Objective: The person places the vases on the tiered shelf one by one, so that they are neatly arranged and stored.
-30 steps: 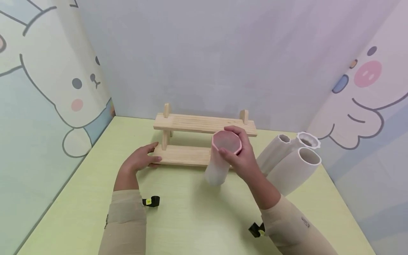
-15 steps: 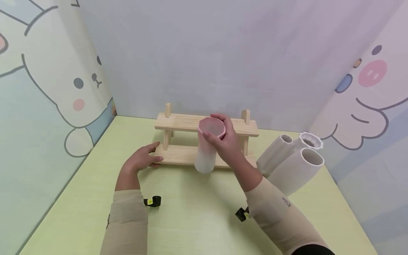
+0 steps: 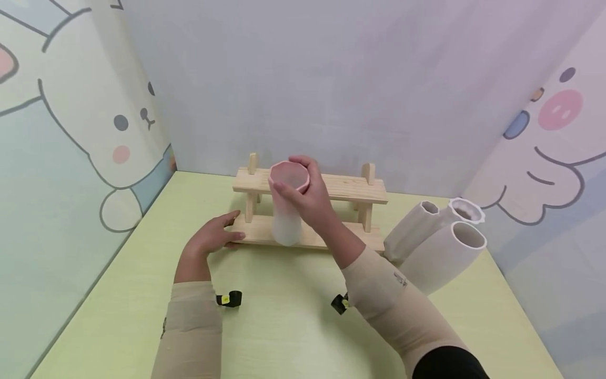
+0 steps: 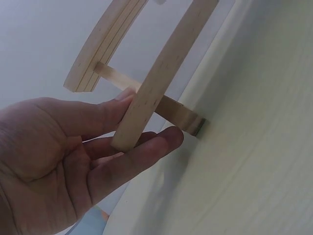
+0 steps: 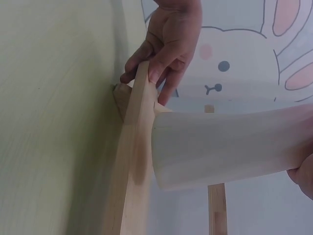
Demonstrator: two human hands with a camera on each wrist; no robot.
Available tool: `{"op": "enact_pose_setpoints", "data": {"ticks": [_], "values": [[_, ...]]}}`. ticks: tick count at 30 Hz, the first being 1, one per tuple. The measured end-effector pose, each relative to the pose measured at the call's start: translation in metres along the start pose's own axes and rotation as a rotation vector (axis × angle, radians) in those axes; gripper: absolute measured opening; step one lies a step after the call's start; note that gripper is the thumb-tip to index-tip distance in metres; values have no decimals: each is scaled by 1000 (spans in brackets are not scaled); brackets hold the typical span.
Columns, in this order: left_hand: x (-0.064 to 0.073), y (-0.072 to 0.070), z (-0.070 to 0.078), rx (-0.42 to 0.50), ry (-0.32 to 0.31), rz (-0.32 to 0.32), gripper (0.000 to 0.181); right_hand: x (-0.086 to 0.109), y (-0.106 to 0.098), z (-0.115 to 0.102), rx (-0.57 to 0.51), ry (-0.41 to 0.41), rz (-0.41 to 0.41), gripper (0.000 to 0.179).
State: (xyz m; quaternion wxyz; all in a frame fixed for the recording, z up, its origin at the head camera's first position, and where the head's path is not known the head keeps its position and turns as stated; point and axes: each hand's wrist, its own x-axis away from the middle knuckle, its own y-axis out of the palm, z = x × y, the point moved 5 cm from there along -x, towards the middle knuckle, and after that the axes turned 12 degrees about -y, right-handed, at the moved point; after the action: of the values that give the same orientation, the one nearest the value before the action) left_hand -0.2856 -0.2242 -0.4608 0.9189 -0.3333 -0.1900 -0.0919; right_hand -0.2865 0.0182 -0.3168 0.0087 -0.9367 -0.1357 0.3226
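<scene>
A two-tier wooden shelf (image 3: 347, 185) stands at the back of the table. My left hand (image 3: 213, 236) pinches the left end of its lower board, thumb above and fingers beneath, as the left wrist view shows on the board end (image 4: 159, 81). My right hand (image 3: 314, 195) grips a tall vase (image 3: 286, 223) by its eight-sided rim, thumb at the near side. The vase fades from pink at the top to white at the base. In the right wrist view the vase's base (image 5: 164, 152) is close over the lower board; whether they touch I cannot tell.
Several things stand or hang near: three white vases, one narrow (image 3: 409, 231), one with a wavy rim (image 3: 475, 213) and one wide (image 3: 442, 258), to the right of the shelf. A grey-lilac wall (image 3: 322, 95) rises behind; cartoon-printed walls flank the pale yellow-green table (image 3: 274, 337).
My right hand has carried the vase left and away from me, from in front of the shelf to over the left part of its lower board. My left hand has kept its hold.
</scene>
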Motion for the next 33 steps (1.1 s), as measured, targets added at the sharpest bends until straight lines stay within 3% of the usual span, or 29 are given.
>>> {"op": "enact_pose_setpoints", "data": {"ticks": [5,13,26,33], "values": [[2,1,1,43,4,-21,82,-7,12,5,3,12,-13,67],[3,2,0,93,10,-45,81,-19,25,18,1,32,-6,75],[1,1,0,26,16,-6,82,-26,39,34,-3,22,22,72],[1,-1,0,-15,28,11,80,-28,41,41,21,64,25,69]]}}
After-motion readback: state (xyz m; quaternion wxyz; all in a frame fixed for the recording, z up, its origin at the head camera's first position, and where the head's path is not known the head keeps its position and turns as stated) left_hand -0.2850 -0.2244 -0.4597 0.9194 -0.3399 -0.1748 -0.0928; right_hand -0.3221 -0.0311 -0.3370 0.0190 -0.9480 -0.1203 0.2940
